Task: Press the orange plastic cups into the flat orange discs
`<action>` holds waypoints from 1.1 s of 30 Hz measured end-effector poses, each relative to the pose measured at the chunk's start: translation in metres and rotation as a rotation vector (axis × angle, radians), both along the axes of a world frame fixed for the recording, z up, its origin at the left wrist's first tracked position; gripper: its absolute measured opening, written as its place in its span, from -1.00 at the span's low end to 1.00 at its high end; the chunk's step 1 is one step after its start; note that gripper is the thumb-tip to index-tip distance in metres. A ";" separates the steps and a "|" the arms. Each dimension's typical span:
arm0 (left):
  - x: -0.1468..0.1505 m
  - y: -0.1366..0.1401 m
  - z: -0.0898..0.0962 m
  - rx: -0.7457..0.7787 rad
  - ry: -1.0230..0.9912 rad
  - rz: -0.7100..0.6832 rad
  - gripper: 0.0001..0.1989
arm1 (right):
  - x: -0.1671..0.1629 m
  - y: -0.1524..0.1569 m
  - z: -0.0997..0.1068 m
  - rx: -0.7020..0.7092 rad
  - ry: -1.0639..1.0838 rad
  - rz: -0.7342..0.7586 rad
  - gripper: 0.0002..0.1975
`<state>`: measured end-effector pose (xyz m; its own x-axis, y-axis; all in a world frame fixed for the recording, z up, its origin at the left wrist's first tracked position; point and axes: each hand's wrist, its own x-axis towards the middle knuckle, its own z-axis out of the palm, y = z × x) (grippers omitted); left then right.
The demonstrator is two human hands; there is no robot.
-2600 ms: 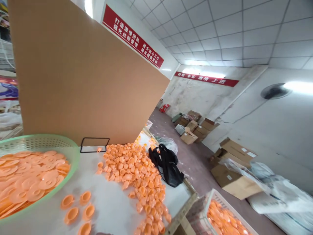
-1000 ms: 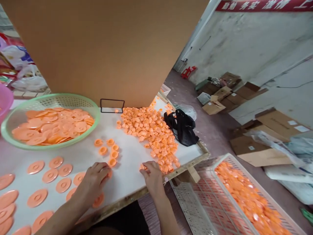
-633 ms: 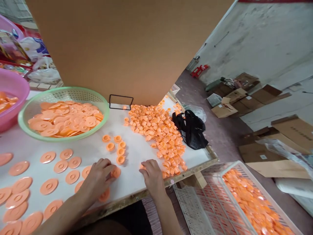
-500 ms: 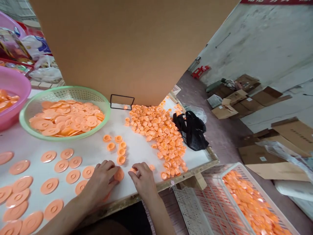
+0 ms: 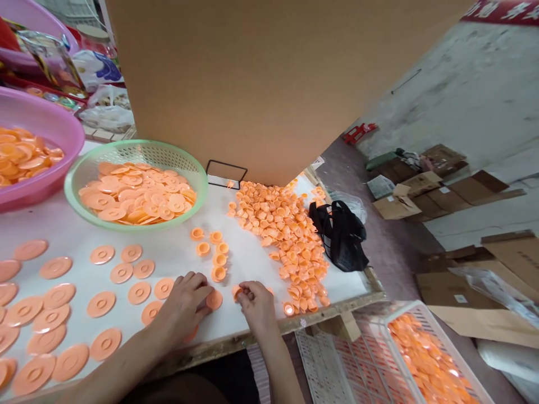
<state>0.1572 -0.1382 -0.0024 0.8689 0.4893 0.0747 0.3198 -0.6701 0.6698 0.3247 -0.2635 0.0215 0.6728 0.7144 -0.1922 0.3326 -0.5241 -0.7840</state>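
My right hand (image 5: 257, 306) pinches a small orange toy cup (image 5: 236, 292) between thumb and fingers, just above the white tabletop. Beside it, my left hand (image 5: 185, 303) has its fingers curled at the edge of a small orange toy saucer (image 5: 215, 300). Part of that saucer is hidden behind the fingertips. Beyond my hands stands a small group of upright orange cups (image 5: 219, 260). A large heap of the same cups (image 5: 290, 241) lies to the right. Many flat orange saucers (image 5: 101, 303) are spread over the table on the left.
A green basket (image 5: 202, 193) of saucers and a pink basin (image 5: 63, 120) of orange pieces stand at the back left. A tall cardboard box (image 5: 273, 84) rises behind. A black bag (image 5: 343, 235) lies at the right edge, with a white crate (image 5: 416, 306) below.
My right thumb and fingers have closed on the small cup and lifted it slightly. My left hand stays by the saucer. The head view has turned left.
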 end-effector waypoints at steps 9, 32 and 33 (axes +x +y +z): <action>0.002 0.000 -0.004 -0.024 0.001 0.018 -0.93 | -0.035 0.029 0.004 -0.075 0.309 -0.137 -0.98; 0.015 -0.001 0.027 -0.393 0.165 0.233 -0.86 | -0.044 0.027 -0.003 -0.069 0.102 0.042 -0.87; 0.017 -0.002 0.028 -0.381 0.200 0.248 -0.86 | -0.044 0.026 -0.005 -0.064 0.089 0.046 -0.87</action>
